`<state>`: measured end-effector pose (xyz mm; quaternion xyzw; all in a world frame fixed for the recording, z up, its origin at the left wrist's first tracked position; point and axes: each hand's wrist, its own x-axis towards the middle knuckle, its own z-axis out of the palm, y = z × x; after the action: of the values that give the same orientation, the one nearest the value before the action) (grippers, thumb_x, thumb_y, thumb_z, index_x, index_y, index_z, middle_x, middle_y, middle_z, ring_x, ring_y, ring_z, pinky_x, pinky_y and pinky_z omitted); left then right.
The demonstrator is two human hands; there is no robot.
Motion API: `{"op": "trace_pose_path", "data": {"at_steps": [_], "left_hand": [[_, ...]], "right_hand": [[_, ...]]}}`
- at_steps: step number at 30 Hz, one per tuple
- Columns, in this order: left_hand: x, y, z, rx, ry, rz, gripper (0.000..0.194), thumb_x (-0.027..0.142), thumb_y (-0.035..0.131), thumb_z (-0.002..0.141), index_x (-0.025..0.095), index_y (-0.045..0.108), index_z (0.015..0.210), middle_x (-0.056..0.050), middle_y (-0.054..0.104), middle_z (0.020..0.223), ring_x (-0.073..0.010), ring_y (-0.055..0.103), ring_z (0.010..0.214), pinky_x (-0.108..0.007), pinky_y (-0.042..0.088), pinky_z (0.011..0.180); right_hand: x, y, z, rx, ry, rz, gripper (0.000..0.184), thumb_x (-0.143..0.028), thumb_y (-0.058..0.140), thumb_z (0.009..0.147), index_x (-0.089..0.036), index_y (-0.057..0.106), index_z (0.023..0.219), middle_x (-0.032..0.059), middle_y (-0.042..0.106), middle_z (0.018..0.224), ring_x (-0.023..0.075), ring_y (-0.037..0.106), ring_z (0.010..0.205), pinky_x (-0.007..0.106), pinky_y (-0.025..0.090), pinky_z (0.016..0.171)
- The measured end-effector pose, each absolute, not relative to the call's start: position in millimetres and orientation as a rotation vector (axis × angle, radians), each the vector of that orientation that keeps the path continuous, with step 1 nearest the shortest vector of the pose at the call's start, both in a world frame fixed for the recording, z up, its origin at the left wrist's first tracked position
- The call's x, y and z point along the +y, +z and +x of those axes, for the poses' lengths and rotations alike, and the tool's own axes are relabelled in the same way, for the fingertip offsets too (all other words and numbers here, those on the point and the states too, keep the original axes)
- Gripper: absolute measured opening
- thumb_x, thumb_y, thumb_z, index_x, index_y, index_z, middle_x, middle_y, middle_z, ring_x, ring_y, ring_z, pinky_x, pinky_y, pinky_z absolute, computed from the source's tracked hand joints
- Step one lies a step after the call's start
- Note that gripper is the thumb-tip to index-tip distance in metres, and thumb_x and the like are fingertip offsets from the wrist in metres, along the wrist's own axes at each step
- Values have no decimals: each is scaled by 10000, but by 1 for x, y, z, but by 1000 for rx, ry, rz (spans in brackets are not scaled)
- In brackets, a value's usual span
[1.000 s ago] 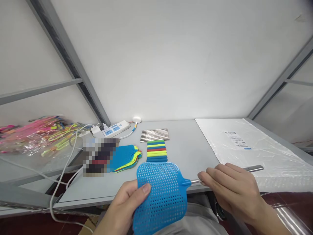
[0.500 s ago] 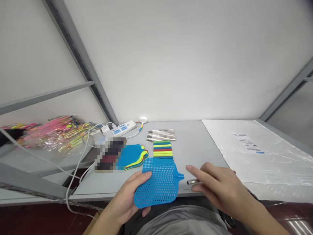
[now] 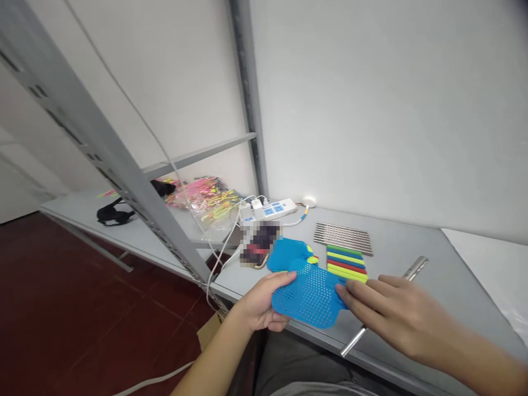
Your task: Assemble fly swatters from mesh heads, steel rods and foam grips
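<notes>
My left hand [image 3: 270, 305] grips a blue perforated fly swatter head [image 3: 311, 297] by its left edge, thumb on top. The fingertips of my right hand [image 3: 396, 311] are at the swatter's narrow neck. A shiny metal rod [image 3: 353, 342] also sits in my right hand, slanting beneath the fingers; its far end sticks out beyond the knuckles. Rod and neck are apart. Behind the held piece lie more blue and yellow swatter heads [image 3: 291, 250], a row of coloured tubes [image 3: 346, 263] in green, blue, yellow and red, and a row of metal rods [image 3: 343, 237].
On the left of the table are a pixelated phone [image 3: 259, 247], a white power strip [image 3: 280, 208] with plugs and loose cables, and a round white device [image 3: 309, 202]. Bagged colourful items [image 3: 206, 198] lie behind a grey metal post [image 3: 124, 181]. White packaging [image 3: 487, 275] covers the right side.
The view has turned left. My right hand has come to the swatter head's neck, and the rod in it now lies crosswise. My left hand still grips the swatter head.
</notes>
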<state>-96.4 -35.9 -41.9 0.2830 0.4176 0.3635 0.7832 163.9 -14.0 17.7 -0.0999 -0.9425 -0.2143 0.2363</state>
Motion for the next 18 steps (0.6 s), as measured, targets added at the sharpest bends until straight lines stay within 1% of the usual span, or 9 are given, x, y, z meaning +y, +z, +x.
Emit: {"op": "trace_pose_path", "data": {"at_steps": [2,5,8,10,11,12,15,18], "left_hand": [[-37,-48,-104,935,871,586,383,563,622,836,210,474,822,98,378,472,-41,251,312,-127,153,290],[-41,-59,-110,1052,1131,648,344,533,607,872,236,434,876,101,375,585,-34,247,384,-137,186,352],[-46,-72,-113,1372,1497,953,218,423,563,932,239,447,931,66,400,710,-61,358,508,-165,316,459],[-48,-79,-115,1553,1628,1299,106,312,542,948,234,478,982,21,444,815,-103,457,661,-212,413,592],[-48,-80,-115,1601,1633,1490,97,258,538,942,230,492,1023,-9,469,890,-130,493,760,-248,446,675],[-48,-81,-115,1626,1599,1672,154,214,540,930,227,497,1077,-42,486,976,-159,511,862,-289,462,756],[-43,-79,-115,1634,1350,2037,368,155,547,903,209,458,1255,-122,466,1219,-235,470,1120,-406,432,954],[-38,-76,-115,1644,1096,2166,443,181,541,914,193,424,1341,-145,448,1323,-265,429,1203,-446,403,1021]], "right_hand": [[-3,15,155,-2600,-588,-216,388,-99,256,994,-119,641,1032,106,701,895,177,600,662,345,414,586],[21,10,142,-2633,-602,-154,368,-89,265,994,-115,630,1028,107,690,928,179,586,679,352,409,610],[55,3,129,-2663,-619,-113,316,-78,311,986,-113,618,1053,96,668,898,170,537,633,342,383,580],[78,-3,120,-2699,-621,-94,274,-77,356,978,-106,610,1077,84,649,863,167,516,617,334,372,565],[88,-6,115,-2723,-615,-83,259,-80,373,976,-103,607,1084,79,641,855,166,517,619,331,373,566],[96,-9,111,-2750,-604,-77,251,-85,382,976,-102,606,1086,75,635,850,166,520,623,328,377,568],[113,-18,102,-2837,-547,-83,260,-80,373,973,-116,610,1072,63,623,845,162,524,613,318,379,558],[120,-25,99,-2842,-497,-141,280,-63,374,960,-149,620,1063,45,622,840,155,534,608,308,375,550]]}}
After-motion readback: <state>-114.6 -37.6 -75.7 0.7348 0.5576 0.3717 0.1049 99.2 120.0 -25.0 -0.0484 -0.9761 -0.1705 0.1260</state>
